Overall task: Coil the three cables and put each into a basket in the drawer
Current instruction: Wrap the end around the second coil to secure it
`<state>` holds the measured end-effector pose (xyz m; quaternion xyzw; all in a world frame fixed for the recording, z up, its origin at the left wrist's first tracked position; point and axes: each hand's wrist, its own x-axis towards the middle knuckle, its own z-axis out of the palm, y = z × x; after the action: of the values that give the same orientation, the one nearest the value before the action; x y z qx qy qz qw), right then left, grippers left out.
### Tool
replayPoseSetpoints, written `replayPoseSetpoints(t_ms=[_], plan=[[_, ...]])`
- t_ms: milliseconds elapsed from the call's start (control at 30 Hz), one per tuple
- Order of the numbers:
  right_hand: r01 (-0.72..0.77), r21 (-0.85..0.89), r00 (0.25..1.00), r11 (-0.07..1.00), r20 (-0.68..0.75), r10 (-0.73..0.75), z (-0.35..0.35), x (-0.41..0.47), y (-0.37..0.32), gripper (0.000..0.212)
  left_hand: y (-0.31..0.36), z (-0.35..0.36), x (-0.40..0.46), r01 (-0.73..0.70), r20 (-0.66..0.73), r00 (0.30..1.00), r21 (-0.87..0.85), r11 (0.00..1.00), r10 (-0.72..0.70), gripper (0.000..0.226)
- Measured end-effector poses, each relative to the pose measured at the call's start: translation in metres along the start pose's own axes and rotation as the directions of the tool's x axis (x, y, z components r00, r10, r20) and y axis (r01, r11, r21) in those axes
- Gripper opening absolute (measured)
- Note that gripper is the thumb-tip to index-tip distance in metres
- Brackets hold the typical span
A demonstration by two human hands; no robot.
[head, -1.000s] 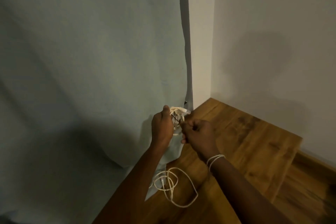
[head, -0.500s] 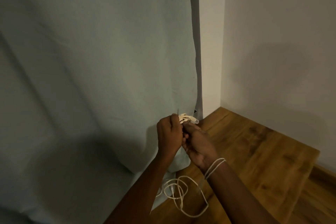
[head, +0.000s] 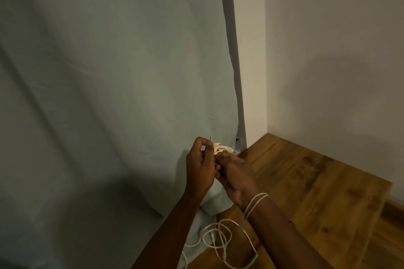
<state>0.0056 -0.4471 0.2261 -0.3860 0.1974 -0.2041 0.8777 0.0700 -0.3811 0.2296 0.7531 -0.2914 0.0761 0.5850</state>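
A small white coiled cable [head: 221, 150] sits bunched between my hands, above a wooden table [head: 306, 192]. My left hand [head: 202, 167] pinches a thin dark tie at it; my right hand [head: 235, 176] grips the bundle. Another cable [head: 220, 240] lies loose on the table below, beside a grey curtain [head: 109, 94].

I hold a small coiled bundle of cream-white cable [head: 222, 149] up in front of the pale curtain, my fingers pinching it from both sides. A second white cable [head: 220, 241] lies loose near me on the wooden surface, in untidy overlapping loops, with strands running up around my right wrist.
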Motion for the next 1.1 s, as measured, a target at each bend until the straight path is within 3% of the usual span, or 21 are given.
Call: replayPoseSetpoints(t_ms=[67,133,233,333,467,633,733,867,967,1100], plan=[[0.086,-0.068,0.996,0.994,-0.03,-0.088,-0.001,-0.004,0.0,0.016,0.001,0.0,0.0,-0.026,-0.024,0.999,0.027,0.999,0.027,0.018],[0.239,-0.27,0.957,0.933,-0.095,-0.273,-0.005,-0.008,0.005,0.013,0.003,0.001,0.002,-0.04,-0.079,0.996,0.057,0.998,0.044,0.017],[0.469,-0.563,0.807,0.68,-0.039,-0.589,-0.013,-0.011,0.014,0.011,0.004,0.004,0.001,-0.046,-0.106,0.993,0.086,0.995,0.055,0.016],[0.594,-0.61,0.7,0.525,0.07,-0.71,-0.016,-0.012,0.012,0.014,0.002,0.007,-0.001,-0.038,-0.103,0.994,0.049,0.998,0.043,0.015],[0.649,-0.577,0.68,0.496,0.149,-0.718,-0.018,-0.009,-0.002,0.016,0.003,0.007,0.001,-0.08,-0.078,0.994,0.019,0.997,0.081,0.012],[0.626,-0.489,0.74,0.607,0.129,-0.66,-0.023,-0.006,-0.013,0.025,0.003,0.009,-0.001,-0.109,-0.085,0.991,-0.022,0.994,0.107,0.011],[0.59,-0.444,0.768,0.675,0.051,-0.638,-0.032,-0.003,-0.012,0.019,-0.001,0.013,-0.007,-0.173,-0.079,0.982,-0.029,0.984,0.171,0.011],[0.565,-0.423,0.803,0.709,0.08,-0.591,-0.039,0.0,-0.014,0.017,-0.006,0.02,-0.016,-0.2,-0.044,0.979,-0.025,0.98,0.198,0.007],[0.557,-0.437,0.802,0.706,0.064,-0.594,-0.046,0.0,-0.012,0.019,-0.005,0.021,-0.013,-0.133,-0.077,0.989,-0.052,0.99,0.129,0.007],[0.61,-0.539,0.748,0.581,0.149,-0.647,-0.056,-0.004,-0.002,0.026,-0.005,0.022,-0.008,0.094,-0.13,0.984,-0.182,0.979,-0.119,0.008]])
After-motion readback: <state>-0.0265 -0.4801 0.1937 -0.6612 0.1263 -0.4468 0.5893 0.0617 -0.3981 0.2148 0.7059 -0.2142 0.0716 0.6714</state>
